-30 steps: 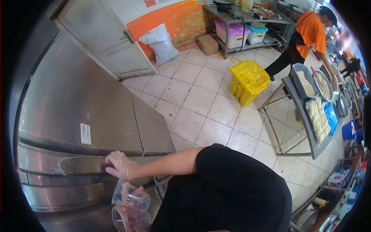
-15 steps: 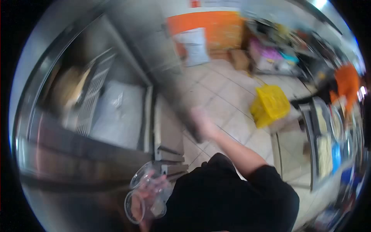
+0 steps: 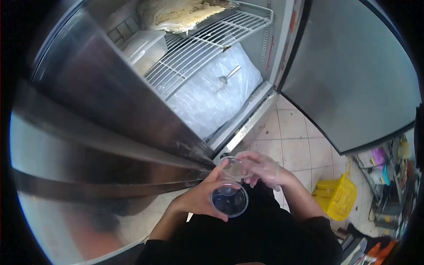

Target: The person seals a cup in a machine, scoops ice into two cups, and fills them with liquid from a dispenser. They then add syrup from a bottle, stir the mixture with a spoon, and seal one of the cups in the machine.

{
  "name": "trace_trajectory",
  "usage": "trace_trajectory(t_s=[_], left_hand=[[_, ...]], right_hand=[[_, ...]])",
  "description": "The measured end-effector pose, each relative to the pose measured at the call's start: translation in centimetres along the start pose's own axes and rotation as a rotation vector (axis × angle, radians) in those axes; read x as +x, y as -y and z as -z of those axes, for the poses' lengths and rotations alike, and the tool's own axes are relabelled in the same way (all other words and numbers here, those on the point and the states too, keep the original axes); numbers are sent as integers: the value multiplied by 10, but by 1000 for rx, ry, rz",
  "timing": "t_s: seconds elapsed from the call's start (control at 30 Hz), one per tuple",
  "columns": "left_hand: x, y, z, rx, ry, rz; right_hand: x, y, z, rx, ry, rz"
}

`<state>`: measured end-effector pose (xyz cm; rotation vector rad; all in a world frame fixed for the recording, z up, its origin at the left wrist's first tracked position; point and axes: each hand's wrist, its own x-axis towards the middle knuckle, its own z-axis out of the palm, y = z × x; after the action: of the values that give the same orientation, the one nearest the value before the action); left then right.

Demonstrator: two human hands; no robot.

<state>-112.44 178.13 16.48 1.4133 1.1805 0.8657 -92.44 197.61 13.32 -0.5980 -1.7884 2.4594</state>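
My left hand [image 3: 201, 196] is wrapped round a clear plastic cup [image 3: 229, 199], its round mouth turned up toward me. A second clear cup [image 3: 232, 168] sits just above it, by my left fingertips. My right hand [image 3: 260, 170], in a thin see-through glove and slightly blurred, has its curled fingers at the rim of this second cup. Both hands are close together in front of my black shirt, below the open fridge. On a white plastic-wrapped bundle [image 3: 203, 104] inside the fridge lies a metal spoon [image 3: 229, 75].
A wire shelf [image 3: 207, 42] bears a tray of pale, crumbly food [image 3: 190, 15] and a clear lidded tub [image 3: 145, 51]. The fridge door [image 3: 353, 75] stands wide at the right. A yellow basket [image 3: 338, 198] is on the tiled floor [image 3: 293, 141], near cluttered shelving [image 3: 388, 176].
The fridge door has swung out to the right. My right hand has left the door and come to the cups. My left hand has brought the cups in front of my body.
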Motion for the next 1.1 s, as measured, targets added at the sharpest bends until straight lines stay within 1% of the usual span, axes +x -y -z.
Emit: trace_trajectory(t_s=[0.03,0.07,0.13,0.17,0.2,0.27,0.33,0.37,0.4,0.43,0.47,0.5,0.53,0.6,0.67,0.73,0.77,0.8,0.83,0.87,0.93,0.97,1.0,1.07,1.1], left_hand=[[9,-6,5,76,-31,18],[19,-9,9,149,-69,37],[36,-6,13,124,-184,20],[46,-3,16,166,-212,15],[54,-1,16,204,-238,15],[73,6,12,164,-321,6],[90,27,1,-137,-398,-116],[97,30,-3,-142,-413,-129],[105,30,-10,-147,-454,-129],[112,31,-19,-187,-583,-102],[119,32,-29,-227,-713,-76],[126,36,-37,-217,-820,-60],[131,35,-45,-224,-858,-59],[138,34,-60,77,-1066,87],[146,37,-74,72,-1127,113],[154,33,-83,34,-1158,129],[160,39,-89,10,-1227,102],[164,42,-91,18,-1227,110],[167,45,-90,61,-1283,126],[171,45,-90,102,-1342,139],[175,39,-80,156,-1328,152],[178,37,-75,202,-1315,168],[180,37,-69,203,-1315,164],[182,36,-60,272,-1243,157],[183,36,-56,277,-1230,155]], right_hand=[[22,0,12,-156,99,-110],[40,0,22,-172,129,-114],[72,7,40,-197,280,-190],[81,28,45,-353,284,-164],[92,35,60,-374,327,-178],[121,48,95,-833,303,378],[168,83,132,-861,-17,381],[210,85,155,-1093,-279,677],[234,102,168,-1189,-414,754],[255,116,174,-1278,-553,833],[277,128,175,-1281,-510,849],[298,136,174,-1442,-282,519],[312,141,171,-1575,-53,177],[323,141,156,-1637,23,169],[334,139,149,-1701,98,166],[347,132,156,-1643,275,392],[355,125,156,-1638,290,398],[364,119,156,-1712,402,407],[368,117,156,-1785,510,414],[358,116,152,-1781,507,418],[326,104,149,-1600,170,336],[317,95,154,-1619,87,357],[313,96,156,-1621,84,359],[305,99,160,-1617,38,140],[304,93,170,-1610,26,137]])
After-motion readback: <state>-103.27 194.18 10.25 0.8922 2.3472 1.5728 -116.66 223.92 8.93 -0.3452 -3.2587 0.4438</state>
